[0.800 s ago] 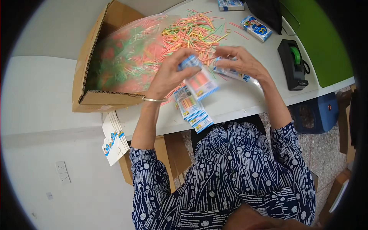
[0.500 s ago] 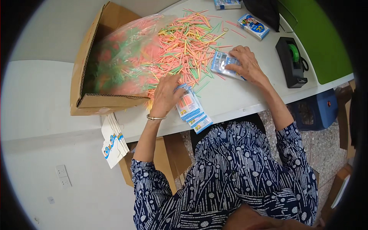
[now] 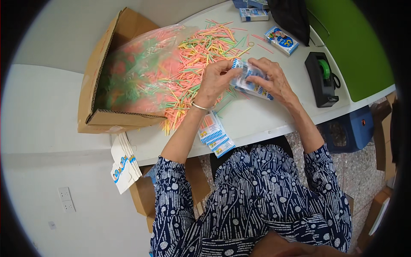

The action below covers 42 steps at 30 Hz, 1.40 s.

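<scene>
A small packet [image 3: 242, 73] with blue-striped ends and a clear window is between my two hands, just right of the pile of thin sticks. My left hand [image 3: 212, 85] pinches its left end between thumb and fingers. My right hand [image 3: 277, 82] grips the other side, its thumb lying across the front; whether more than one packet is there I cannot tell. Several similar packets [image 3: 212, 132] lie fanned out below my left wrist at the table's front edge, orange-pink sticks showing through one. The loose pink, yellow and green sticks [image 3: 192, 68] spread beside my left hand.
A cardboard box [image 3: 124, 120] at left holds a clear bag [image 3: 145, 64] of sticks. Folded white cartons [image 3: 124, 167] hang at the table's edge. On the right stand a black tape dispenser [image 3: 317, 81] and a blue-white box [image 3: 281, 40], with a black cloth [image 3: 293, 17] behind.
My left hand has left the fanned packets and moved up and right to the packet in my right hand. The packet is now raised and held from both sides.
</scene>
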Motion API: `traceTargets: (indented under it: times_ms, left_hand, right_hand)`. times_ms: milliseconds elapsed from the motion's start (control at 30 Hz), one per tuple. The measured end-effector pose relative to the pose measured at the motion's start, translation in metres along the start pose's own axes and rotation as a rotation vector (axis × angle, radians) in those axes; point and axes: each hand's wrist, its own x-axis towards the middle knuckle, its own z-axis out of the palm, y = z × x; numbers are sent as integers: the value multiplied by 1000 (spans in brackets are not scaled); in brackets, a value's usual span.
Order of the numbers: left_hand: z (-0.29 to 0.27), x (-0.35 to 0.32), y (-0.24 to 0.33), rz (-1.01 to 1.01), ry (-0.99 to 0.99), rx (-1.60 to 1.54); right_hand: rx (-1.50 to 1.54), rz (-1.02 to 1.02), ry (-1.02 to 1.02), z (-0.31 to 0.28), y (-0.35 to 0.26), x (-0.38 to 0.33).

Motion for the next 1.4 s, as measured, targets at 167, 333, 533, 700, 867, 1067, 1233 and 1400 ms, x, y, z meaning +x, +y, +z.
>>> traceTargets:
  times_ms: [167, 333, 533, 700, 867, 1067, 1233, 1400]
  left_hand:
    - [3, -1, 0, 61, 18, -53]
    - [3, -3, 2, 144, 161, -54]
    - [2, -5, -1, 119, 214, 90]
    - [0, -3, 0, 99, 171, 207]
    - [-10, -13, -13, 62, 55, 309]
    - [-13, -26, -15, -50, -67, 709]
    - [2, -6, 11, 420, 240, 339]
    - [1, -9, 2, 152, 161, 196]
  right_hand:
    - [259, 87, -17, -8, -3, 8]
    - [390, 95, -22, -3, -11, 13]
    - [357, 164, -86, 2, -10, 12]
    - [257, 96, -74, -3, -6, 11]
    - [173, 82, -53, -14, 2, 4]
    - [207, 133, -27, -22, 12, 3]
    - [458, 150, -105, -12, -3, 5]
    - [520, 120, -150, 4, -16, 4]
